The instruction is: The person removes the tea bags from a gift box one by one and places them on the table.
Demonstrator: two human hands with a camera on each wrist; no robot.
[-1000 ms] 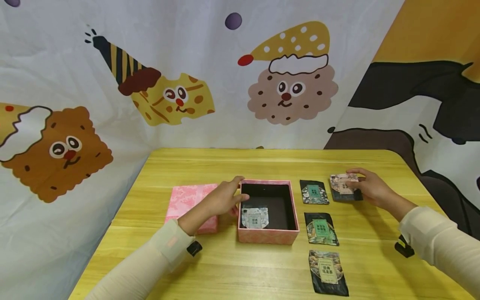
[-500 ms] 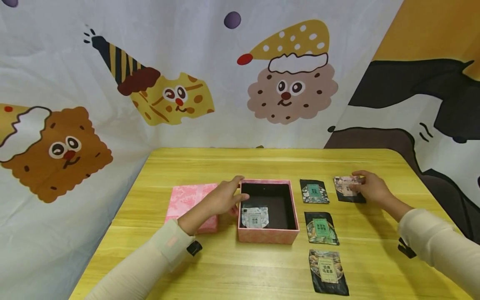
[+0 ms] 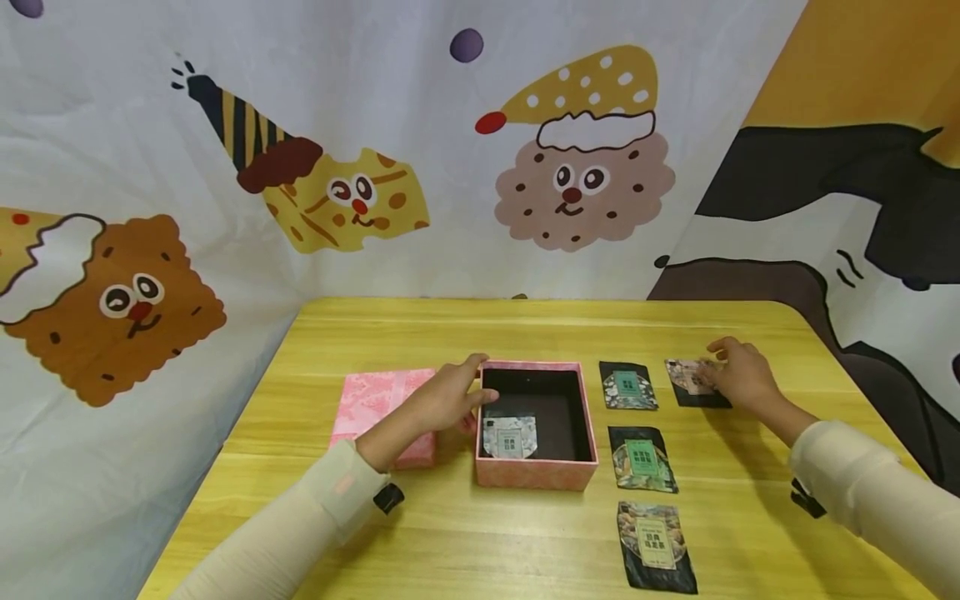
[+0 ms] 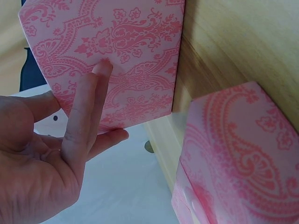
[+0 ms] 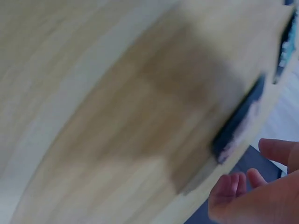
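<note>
My left hand [image 3: 448, 398] holds the left wall of the open pink box [image 3: 536, 476], thumb over the rim. In the left wrist view, fingertips touch the patterned outside of the box [image 4: 126, 42]. Within its black interior lies a pale tea packet [image 3: 510, 438]. My right hand [image 3: 744, 381] is beside a pink-and-black tea packet [image 3: 684, 377] lying flat at the back right. The right wrist view, though blurred, has loosely bent fingers of the right hand [image 5: 257, 198] apart from that packet [image 5: 238, 122].
A pink lid [image 3: 371, 398] lies left of the box, partly behind the left arm. Right of the box, a column of packets runs toward the front: teal-labelled [image 3: 628, 385], green-labelled [image 3: 642, 458] and yellow-labelled [image 3: 656, 546]. A cartoon-printed cloth [image 3: 465, 250] hangs behind the wooden table [image 3: 480, 542].
The right hand moved the pink-and-black packet slightly right, laid it flat on the table and let go. The left hand and the box stayed in place.
</note>
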